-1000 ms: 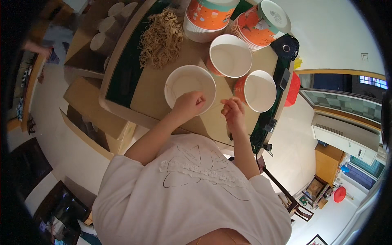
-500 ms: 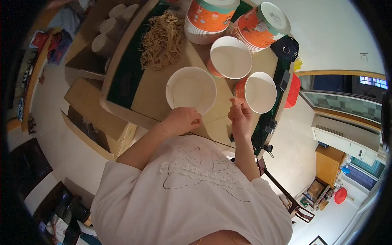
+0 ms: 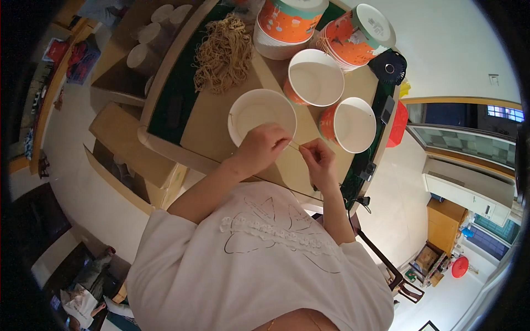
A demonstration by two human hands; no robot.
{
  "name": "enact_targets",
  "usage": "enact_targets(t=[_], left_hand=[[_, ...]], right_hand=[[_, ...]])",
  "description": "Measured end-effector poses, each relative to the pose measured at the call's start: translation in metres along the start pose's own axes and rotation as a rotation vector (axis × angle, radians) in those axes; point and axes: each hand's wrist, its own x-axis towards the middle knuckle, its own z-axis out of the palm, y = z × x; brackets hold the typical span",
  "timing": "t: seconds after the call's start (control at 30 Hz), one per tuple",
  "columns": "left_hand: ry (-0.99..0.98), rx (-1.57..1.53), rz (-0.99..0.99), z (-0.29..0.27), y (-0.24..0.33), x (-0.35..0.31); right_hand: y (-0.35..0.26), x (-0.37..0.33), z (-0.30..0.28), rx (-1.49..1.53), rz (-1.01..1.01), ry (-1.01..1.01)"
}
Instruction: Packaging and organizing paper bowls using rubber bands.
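With 12 o'clock pointing straight away from the person and the hands as centre, a thin tan strand (image 3: pixel 294 146) spans the small gap between the left hand (image 3: pixel 263 146) and the right hand (image 3: pixel 320 161), the thumb and fingers of each pinching it. It lies just beside the near rim of a white-lined bucket (image 3: pixel 258 110) at 11 o'clock. The counter (image 3: pixel 207 129) is brown across its middle with dark green strips along both sides. Further out at 11 o'clock sits a tangled heap of tan cord (image 3: pixel 223 55); a second open bucket (image 3: pixel 314 80) stands near 1 o'clock and a third (image 3: pixel 356 126) at 2. Bucket stacks in orange and green rise behind, one (image 3: pixel 285 27) at 12, another (image 3: pixel 350 38) at 1. Off the counter, an open cardboard box (image 3: pixel 118 85) holding white cups is at 10 o'clock, a second box (image 3: pixel 132 146) at 9. Across the pale floor (image 3: pixel 395 190), an orange-brown cabinet (image 3: pixel 444 220) and a red basin (image 3: pixel 459 267) are towards 4, a dark wooden chair (image 3: pixel 409 291) at 5.
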Motion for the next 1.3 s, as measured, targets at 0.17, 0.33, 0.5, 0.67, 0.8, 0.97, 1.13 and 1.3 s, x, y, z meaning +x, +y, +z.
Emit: enact_targets(t=[0.17,0.33,0.5,0.67,0.8,0.97,1.13,1.3], left_hand=[[0.122,-0.167,-0.124,0.0,0.001,0.003],[-0.15,-0.086,-0.078,0.002,0.002,0.009],[0.017,-0.182,-0.32,0.002,-0.021,0.005],[-0.24,-0.675,-0.6,0.016,-0.019,0.012],[-0.315,-0.754,-0.571,0.02,-0.018,0.013],[-0.298,-0.769,-0.578,0.022,-0.025,0.01],[-0.147,-0.528,-0.404,0.03,-0.034,0.008],[0.002,-0.258,-0.418,0.037,-0.044,0.011]], right_hand=[[-0.011,-0.001,-0.004,-0.13,0.005,0.021],[-0.01,0.001,0.0,-0.142,-0.046,0.032],[-0.011,0.0,-0.007,-0.111,-0.022,0.064],[-0.012,0.0,-0.002,-0.069,-0.047,0.069],[0.0,0.003,-0.001,-0.045,0.006,0.057],[0.015,0.009,0.0,0.039,0.012,0.026],[0.022,0.015,0.007,0.094,0.084,0.097],[0.045,0.028,0.005,0.188,0.201,0.202]])
